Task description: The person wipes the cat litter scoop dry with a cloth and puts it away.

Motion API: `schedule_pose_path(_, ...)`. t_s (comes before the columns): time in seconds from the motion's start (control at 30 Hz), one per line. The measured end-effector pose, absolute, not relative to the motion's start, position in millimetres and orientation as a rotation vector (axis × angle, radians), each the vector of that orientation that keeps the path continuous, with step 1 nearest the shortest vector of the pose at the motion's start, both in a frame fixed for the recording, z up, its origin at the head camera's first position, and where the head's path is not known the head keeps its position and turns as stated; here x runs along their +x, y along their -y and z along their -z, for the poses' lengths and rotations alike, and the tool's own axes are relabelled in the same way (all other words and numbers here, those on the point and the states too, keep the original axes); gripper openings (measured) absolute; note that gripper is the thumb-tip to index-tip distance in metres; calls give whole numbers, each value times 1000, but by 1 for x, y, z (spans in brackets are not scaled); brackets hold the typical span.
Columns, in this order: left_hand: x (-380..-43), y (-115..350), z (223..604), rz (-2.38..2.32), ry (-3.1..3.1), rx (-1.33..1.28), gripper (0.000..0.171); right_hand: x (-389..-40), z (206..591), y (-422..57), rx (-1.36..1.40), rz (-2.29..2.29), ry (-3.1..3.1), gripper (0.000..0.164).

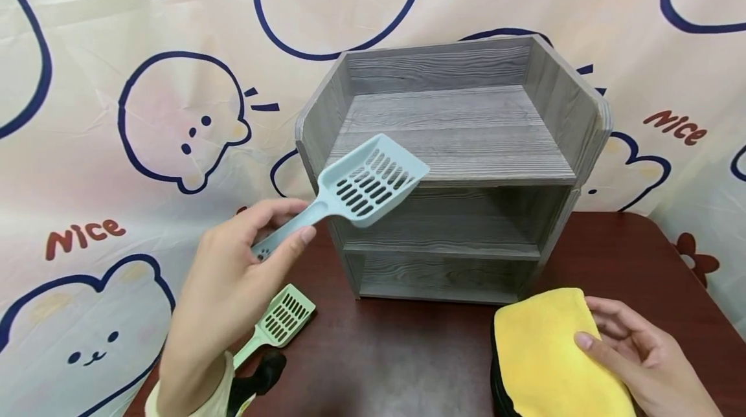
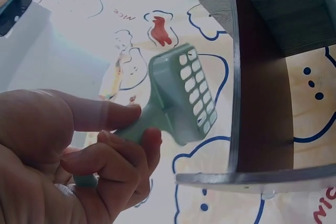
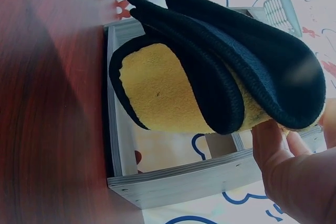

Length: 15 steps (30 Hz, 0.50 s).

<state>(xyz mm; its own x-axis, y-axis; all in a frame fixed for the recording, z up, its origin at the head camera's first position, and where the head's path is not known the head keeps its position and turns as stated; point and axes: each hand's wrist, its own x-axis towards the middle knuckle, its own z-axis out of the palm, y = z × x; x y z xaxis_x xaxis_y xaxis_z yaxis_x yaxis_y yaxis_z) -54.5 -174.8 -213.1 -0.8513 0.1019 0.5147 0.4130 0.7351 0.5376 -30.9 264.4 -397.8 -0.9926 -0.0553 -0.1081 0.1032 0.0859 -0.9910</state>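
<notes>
My left hand [image 1: 233, 281] grips a light blue slotted litter scoop [image 1: 373, 180] by its handle, with the scoop's head raised in front of the grey wooden shelf [image 1: 443, 135]. The left wrist view shows thumb and fingers wrapped round the handle of the scoop [image 2: 173, 98]. At the lower right, my right hand [image 1: 647, 352] pinches a folded yellow cloth [image 1: 553, 352] with dark edging by its right side. From the right wrist, the cloth [image 3: 157, 87] hangs in several folds above the table.
A pale green slotted scoop [image 1: 282, 320] lies on the dark red-brown table [image 1: 384, 352], left of the shelf. Part of a black object [image 1: 265, 371] shows beside my left wrist. Behind stands a backdrop [image 1: 186, 22] printed with cartoon bears.
</notes>
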Motion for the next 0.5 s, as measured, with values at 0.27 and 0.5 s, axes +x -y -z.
schedule_pose_path(0.27, -84, 149, 207, 908, 2434, -375, 24, -32, 399, -263, 70, 2043, -2230, 46)
schedule_pose_path(0.5, -105, 130, 203, 909, 2416, -373, 26, -33, 399, -264, 104, 2038, -2230, 47)
